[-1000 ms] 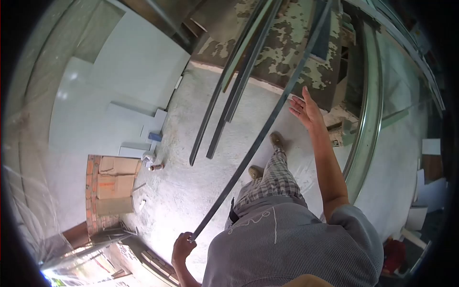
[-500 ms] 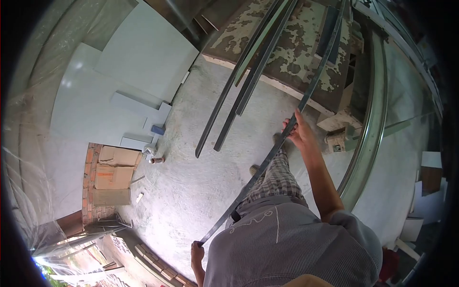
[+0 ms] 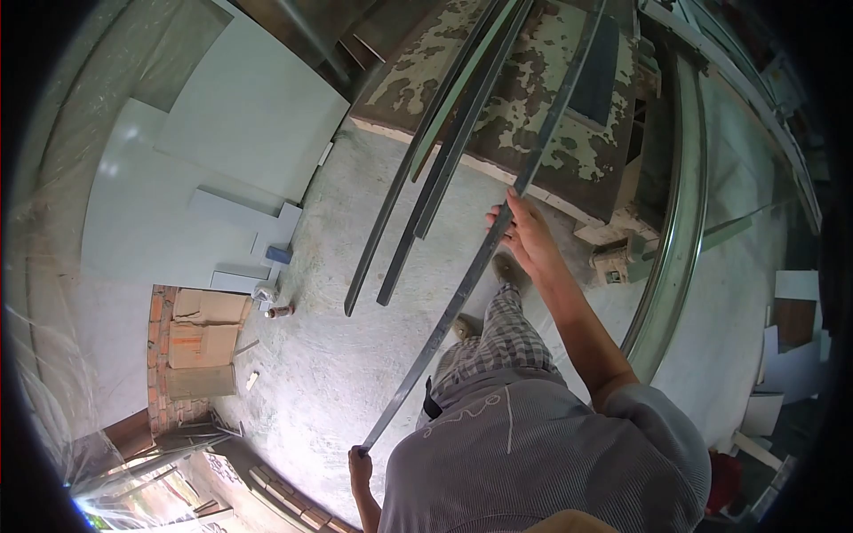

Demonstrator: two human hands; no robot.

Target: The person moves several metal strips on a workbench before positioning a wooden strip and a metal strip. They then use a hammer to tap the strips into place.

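Observation:
A long dark metal bar (image 3: 442, 322) runs diagonally from low in front of my body up over the mottled tabletop (image 3: 569, 147). My left hand (image 3: 360, 464) is closed round its lower end. Farther up, just short of the table's edge, my right hand (image 3: 524, 233) grips the same bar, the thumb on top of it. Several other dark bars (image 3: 382, 229) and a pale green strip (image 3: 433, 140) lie on the table to the left, their near ends jutting out over the floor.
White panels (image 3: 235, 107) lie at the left, near a small blue object (image 3: 278, 255) and a bottle (image 3: 280, 312) on the floor. Flattened cardboard (image 3: 203, 345) rests by bricks at lower left. A long metal rail (image 3: 677, 231) passes on the right.
The held bar and my right hand have shifted left relative to the table, and the bar stands clearer of my body. The whole view has moved slightly.

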